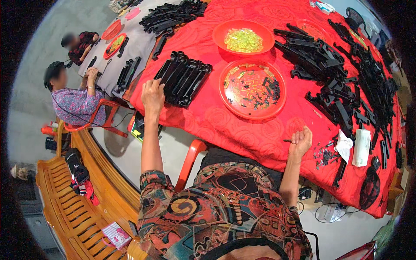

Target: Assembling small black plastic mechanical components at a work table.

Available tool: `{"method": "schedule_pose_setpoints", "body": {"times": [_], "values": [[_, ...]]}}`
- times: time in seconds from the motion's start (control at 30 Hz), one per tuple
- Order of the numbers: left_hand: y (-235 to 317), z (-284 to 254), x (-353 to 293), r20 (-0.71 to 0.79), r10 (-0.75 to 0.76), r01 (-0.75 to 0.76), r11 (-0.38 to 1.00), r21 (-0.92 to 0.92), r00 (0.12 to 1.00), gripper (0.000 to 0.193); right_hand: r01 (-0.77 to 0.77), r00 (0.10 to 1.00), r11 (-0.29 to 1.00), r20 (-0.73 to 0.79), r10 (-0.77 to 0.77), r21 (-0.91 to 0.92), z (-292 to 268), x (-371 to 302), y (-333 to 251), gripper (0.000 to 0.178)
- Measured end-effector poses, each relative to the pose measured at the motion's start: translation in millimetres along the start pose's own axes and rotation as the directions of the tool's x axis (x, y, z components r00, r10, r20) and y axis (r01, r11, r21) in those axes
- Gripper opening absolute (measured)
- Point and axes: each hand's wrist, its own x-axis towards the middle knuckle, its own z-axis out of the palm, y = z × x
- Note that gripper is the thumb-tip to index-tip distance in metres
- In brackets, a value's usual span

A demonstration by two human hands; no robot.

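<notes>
My left hand (pixel 153 96) is closed, its curled fingertips at the left end of a neat row of long black plastic parts (pixel 184 78). Whether it pinches one of them is hidden. My right hand (pixel 301 142), closed as well, rests over the near edge of the red tablecloth. From its left side pokes the short end of a thin dark stick-like tool (pixel 287 140), whose kind I cannot make out. Beyond and between my hands lies a round red tray (pixel 252 113) with small black pieces and a few yellowish strips.
A red bowl (pixel 221 37) of yellow-green pieces stands behind the tray. Loose black parts (pixel 320 56) heap up at the right, near a white roll (pixel 361 147) and a crumpled tissue (pixel 344 146). Two people sit at a grey-covered table at left; a wooden bench (pixel 65 195) stands below.
</notes>
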Motion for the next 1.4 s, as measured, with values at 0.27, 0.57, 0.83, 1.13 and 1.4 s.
{"method": "schedule_pose_setpoints", "body": {"times": [0.27, 0.57, 0.83, 1.13, 1.4], "values": [[-26.9, 29.9, 26.9, 0.004, -0.125, 0.124, 0.991, 0.055, 0.992, 0.017, 0.012, 0.998, 1.000, 0.069, -0.011, -0.014, -0.2, -0.7, -0.7, 0.009], [-86.8, 59.6, 51.0, 0.189, -0.363, 0.382, 0.921, -0.078, 0.913, 0.028, 0.033, 0.992, 0.999, 0.126, -0.028, -0.038, -8.6, 1.4, 2.0, 0.009], [-110.2, 92.9, 42.6, 0.377, -0.285, 0.372, 0.910, -0.181, 0.881, 0.023, 0.003, 0.996, 0.999, 0.091, 0.001, -0.045, -2.4, -2.5, -0.9, 0.007], [-100.3, 75.7, 54.3, 0.122, -0.201, 0.216, 0.969, -0.119, 0.972, 0.029, -0.010, 0.997, 0.999, 0.070, 0.013, -0.038, 3.4, -1.7, 0.6, 0.006], [64.0, 63.9, 81.7, 0.089, 0.153, -0.088, 0.859, -0.504, 0.984, 0.011, 0.050, 0.997, 0.998, 0.053, -0.048, -0.032, 0.3, -4.5, 0.0, 0.007]]}}
